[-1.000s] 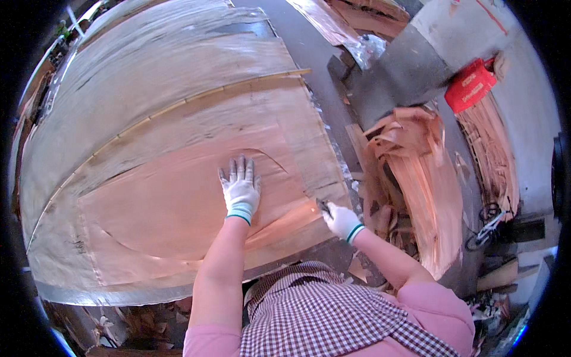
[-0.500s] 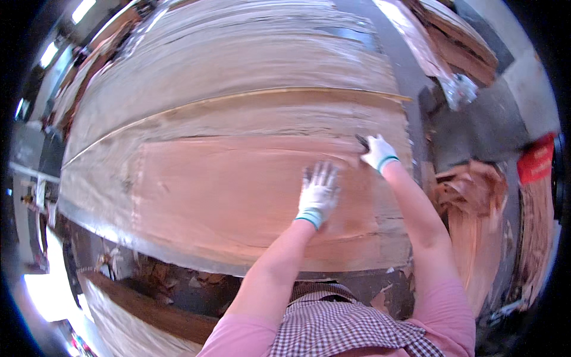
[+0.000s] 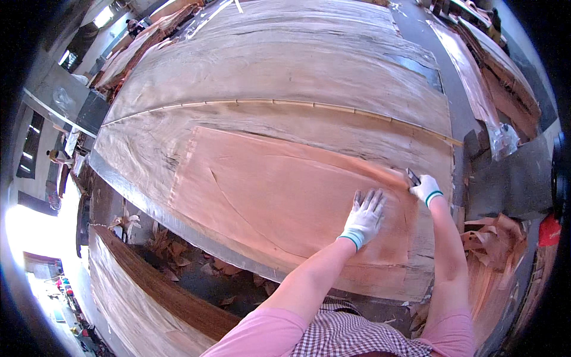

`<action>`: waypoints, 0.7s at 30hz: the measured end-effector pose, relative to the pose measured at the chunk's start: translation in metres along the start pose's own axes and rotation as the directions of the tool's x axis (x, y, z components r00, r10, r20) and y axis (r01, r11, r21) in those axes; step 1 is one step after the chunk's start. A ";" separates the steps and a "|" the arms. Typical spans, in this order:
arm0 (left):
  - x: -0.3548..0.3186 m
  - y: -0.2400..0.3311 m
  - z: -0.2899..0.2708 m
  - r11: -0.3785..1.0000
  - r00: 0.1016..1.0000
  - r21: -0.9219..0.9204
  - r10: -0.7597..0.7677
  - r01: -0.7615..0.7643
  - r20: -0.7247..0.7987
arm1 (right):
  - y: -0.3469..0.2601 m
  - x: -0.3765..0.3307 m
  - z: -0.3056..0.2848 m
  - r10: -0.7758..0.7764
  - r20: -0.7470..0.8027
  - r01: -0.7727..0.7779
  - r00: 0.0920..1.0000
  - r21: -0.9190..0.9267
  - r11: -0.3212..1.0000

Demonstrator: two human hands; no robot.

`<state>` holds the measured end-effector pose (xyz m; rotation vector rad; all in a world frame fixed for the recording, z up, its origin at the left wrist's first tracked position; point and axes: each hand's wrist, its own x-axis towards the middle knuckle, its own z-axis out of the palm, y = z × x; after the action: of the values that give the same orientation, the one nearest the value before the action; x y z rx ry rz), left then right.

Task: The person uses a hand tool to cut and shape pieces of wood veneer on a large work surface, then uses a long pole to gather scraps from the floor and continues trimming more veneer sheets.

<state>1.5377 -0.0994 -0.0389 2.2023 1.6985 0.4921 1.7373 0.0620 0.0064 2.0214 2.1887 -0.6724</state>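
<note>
Flat, fingers spread, the left hand [image 3: 364, 215] presses the veneer [image 3: 279, 190]; right hand [image 3: 424, 188] grips a knife [image 3: 412, 176] pointing far-left; the veneer runs left-right.

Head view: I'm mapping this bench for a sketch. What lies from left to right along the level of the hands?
Reddish veneer sheet → left hand, flat on the sheet → right hand, gripping a small dark tool → pile of veneer scraps → red container.
</note>
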 end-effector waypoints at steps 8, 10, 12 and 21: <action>0.001 0.001 0.003 0.999 0.999 -0.046 -0.021 0.020 -0.037 | -0.142 -0.131 -0.092 -0.334 -0.651 0.674 0.681 0.381 0.633; -0.005 -0.013 -0.003 0.944 0.987 -0.327 -0.024 -0.029 -0.156 | -0.186 -0.169 -0.112 -0.377 -0.711 0.744 0.593 0.305 0.595; -0.018 -0.039 -0.017 0.848 0.970 -0.527 -0.075 -0.060 -0.232 | -0.220 -0.201 -0.123 -0.435 -0.768 0.865 0.471 0.307 0.397; -0.192 -0.261 -0.195 -0.080 0.657 -0.986 -0.753 -0.149 -0.039 | -0.270 -0.293 -0.095 -0.225 -0.878 0.835 0.422 0.473 -0.281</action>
<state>1.1800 -0.2138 0.0036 0.3464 1.1778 1.7696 1.5338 -0.1825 0.2645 0.6220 3.6518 -2.7684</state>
